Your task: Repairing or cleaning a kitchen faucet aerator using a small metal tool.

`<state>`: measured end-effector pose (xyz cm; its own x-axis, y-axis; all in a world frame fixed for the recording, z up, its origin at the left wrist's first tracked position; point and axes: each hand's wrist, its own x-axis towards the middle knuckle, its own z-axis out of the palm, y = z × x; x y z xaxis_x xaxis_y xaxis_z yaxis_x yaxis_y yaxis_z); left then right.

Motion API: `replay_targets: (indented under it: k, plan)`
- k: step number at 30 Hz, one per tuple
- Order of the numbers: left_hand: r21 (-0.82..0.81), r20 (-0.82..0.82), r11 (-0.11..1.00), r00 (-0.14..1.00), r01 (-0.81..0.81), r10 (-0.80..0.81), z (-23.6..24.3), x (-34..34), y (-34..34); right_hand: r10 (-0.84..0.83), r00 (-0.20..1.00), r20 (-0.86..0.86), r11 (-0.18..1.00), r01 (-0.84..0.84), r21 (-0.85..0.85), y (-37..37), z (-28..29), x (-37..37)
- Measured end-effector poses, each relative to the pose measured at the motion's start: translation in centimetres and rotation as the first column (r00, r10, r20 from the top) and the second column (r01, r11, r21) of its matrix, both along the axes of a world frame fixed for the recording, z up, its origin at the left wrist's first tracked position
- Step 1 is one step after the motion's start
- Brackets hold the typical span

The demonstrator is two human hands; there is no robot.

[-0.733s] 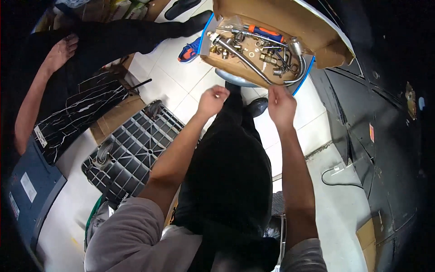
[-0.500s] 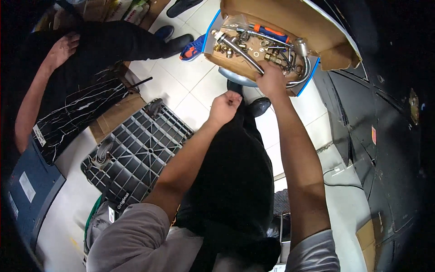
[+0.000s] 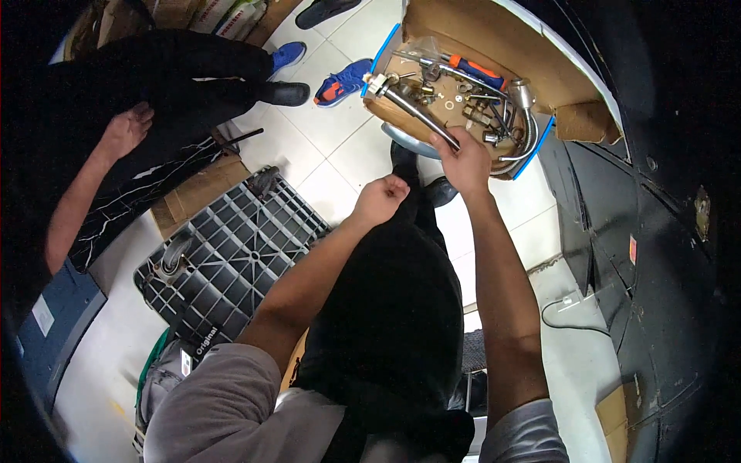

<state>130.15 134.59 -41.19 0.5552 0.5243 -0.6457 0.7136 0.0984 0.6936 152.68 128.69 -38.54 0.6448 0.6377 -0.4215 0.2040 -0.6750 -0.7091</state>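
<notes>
My right hand [image 3: 467, 163] is closed round the lower end of a straight metal tube [image 3: 413, 109] with a threaded fitting and a pale tip at its far end. The tube slants over the near side of an open cardboard box [image 3: 552, 50]. Inside lie several brass and steel fittings [image 3: 477, 116], a tool with an orange and blue handle [image 3: 477, 71], and a flexible metal hose [image 3: 531, 135] at the right. My left hand [image 3: 381, 199] hangs apart from the box, its fingers curled in; whatever they may hold is hidden.
At left, an upturned grey plastic platform [image 3: 255, 255] with casters lies near my left forearm. Another person's hand [image 3: 127, 133] and legs are at far left. A blue shoe [image 3: 342, 83] is on the tiled floor. Dark metal panels [image 3: 617, 208] stand at right.
My right hand and the tube have drawn slightly back toward me, and the tube's far end is a little lower in view. The left hand stays curled. The other person's hand has moved right and down.
</notes>
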Motion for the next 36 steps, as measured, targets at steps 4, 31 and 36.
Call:
replay_targets:
  k: [4, 31, 36]
  plan:
    - [-0.097, -0.078, 0.995, 0.997, 0.009, -0.017, -0.9, -1.3, -0.9, 0.017, 0.999, -0.031, 1.0, -0.017, 0.003, -0.9, 2.6, 0.3]
    - [0.629, -0.346, 0.629, 0.889, 0.456, -0.299, 2.2, 15.3, 10.5, -0.186, 0.973, 0.135, 0.894, 0.111, 0.435, -10.4, 12.2, -3.5]
    - [0.67, -0.116, 0.694, 0.96, 0.264, -0.253, 1.9, 13.3, 10.0, -0.192, 0.98, 0.058, 0.932, 0.163, 0.322, -10.9, 13.5, -3.7]
